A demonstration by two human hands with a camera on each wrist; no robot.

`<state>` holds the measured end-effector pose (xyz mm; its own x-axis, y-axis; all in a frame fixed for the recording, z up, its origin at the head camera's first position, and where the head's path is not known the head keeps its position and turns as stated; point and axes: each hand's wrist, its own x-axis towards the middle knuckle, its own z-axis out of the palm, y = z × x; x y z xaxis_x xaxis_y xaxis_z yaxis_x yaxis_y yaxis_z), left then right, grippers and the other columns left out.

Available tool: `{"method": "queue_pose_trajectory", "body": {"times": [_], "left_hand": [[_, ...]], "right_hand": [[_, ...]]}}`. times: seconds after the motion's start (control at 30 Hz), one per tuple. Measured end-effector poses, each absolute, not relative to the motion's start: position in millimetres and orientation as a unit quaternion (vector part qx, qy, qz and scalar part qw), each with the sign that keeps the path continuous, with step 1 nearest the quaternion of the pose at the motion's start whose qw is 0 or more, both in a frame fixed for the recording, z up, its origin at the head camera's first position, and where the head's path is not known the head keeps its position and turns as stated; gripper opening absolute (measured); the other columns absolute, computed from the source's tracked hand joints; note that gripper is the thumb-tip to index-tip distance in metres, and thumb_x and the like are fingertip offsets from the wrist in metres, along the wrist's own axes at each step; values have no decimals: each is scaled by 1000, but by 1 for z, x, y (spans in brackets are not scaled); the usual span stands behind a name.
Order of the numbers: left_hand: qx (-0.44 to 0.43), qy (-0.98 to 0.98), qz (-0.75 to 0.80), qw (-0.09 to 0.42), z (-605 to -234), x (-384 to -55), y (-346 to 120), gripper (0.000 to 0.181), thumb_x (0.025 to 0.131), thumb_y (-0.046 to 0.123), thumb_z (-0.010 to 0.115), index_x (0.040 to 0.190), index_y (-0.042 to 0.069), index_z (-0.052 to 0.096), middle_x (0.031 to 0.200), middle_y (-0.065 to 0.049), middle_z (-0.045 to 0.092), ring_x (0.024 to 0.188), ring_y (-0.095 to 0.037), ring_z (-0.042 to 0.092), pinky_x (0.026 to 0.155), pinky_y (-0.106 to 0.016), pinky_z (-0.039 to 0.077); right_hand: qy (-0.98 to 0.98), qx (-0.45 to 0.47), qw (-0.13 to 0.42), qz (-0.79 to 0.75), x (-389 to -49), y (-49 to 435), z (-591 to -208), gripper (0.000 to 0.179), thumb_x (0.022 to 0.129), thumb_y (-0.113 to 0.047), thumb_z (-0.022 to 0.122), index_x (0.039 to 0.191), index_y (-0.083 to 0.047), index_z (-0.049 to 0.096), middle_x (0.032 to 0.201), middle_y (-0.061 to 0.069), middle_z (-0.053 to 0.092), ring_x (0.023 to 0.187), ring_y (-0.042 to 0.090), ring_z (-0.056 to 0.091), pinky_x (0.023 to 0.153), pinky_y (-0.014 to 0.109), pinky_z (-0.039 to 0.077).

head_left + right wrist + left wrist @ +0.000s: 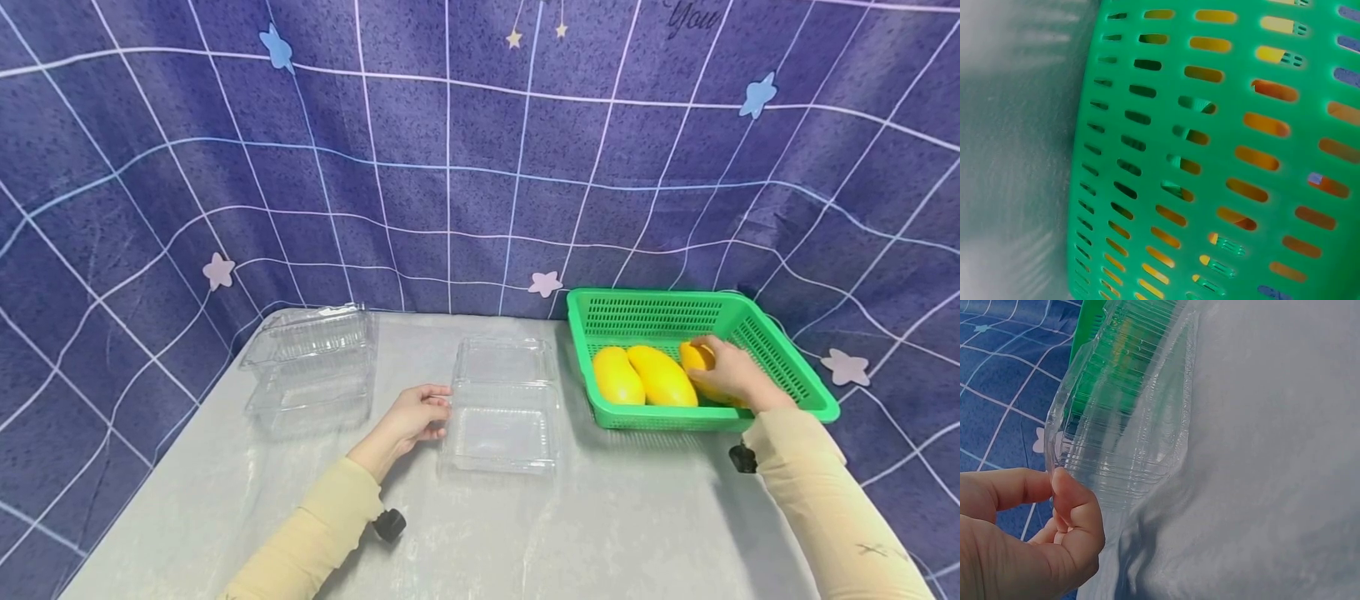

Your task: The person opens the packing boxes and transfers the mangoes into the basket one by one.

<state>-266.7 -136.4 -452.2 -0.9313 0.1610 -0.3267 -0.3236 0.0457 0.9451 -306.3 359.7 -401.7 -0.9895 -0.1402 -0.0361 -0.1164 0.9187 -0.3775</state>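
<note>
My left hand (414,417) pinches the left edge of an open clear plastic clamshell box (501,429) between thumb and forefinger, as the left wrist view shows. Inside a green plastic basket (615,414) on the right, my right hand (731,368) grips a yellow mango (693,357), its fingers curled over the top. Two more mangoes lie to the left of it, one at the basket's left end (617,377) and one in the middle (663,377). The right wrist view holds only the basket's slotted side (1210,150); that hand is hidden there.
Another open clear clamshell box (311,367), perhaps more than one nested, stands at the table's back left. A grey-white cloth (600,525) covers the table. Behind it hangs a blue grid-patterned curtain (480,208) with stars.
</note>
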Motion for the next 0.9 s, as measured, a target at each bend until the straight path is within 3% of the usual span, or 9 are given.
{"method": "queue_pose_trajectory", "body": {"times": [0.4,0.9], "left_hand": [[-61,699,691,173,-454,-267,-135,45,82,-10,55,127,-6,49,87,-4,49,70,-11,51,57,-21,51],[-48,720,672,166,-449,-265,-135,48,83,-5,58,131,-4,48,91,-4,52,72,-13,52,58,-23,51]], "right_hand": [[978,-72,38,-191,-308,359,-407,53,93,-25,52,135,3,37,127,39,43,113,54,43,89,65,40],[982,-75,31,-168,-308,360,-403,54,93,-29,53,135,4,39,125,41,43,113,56,40,91,68,37]]}}
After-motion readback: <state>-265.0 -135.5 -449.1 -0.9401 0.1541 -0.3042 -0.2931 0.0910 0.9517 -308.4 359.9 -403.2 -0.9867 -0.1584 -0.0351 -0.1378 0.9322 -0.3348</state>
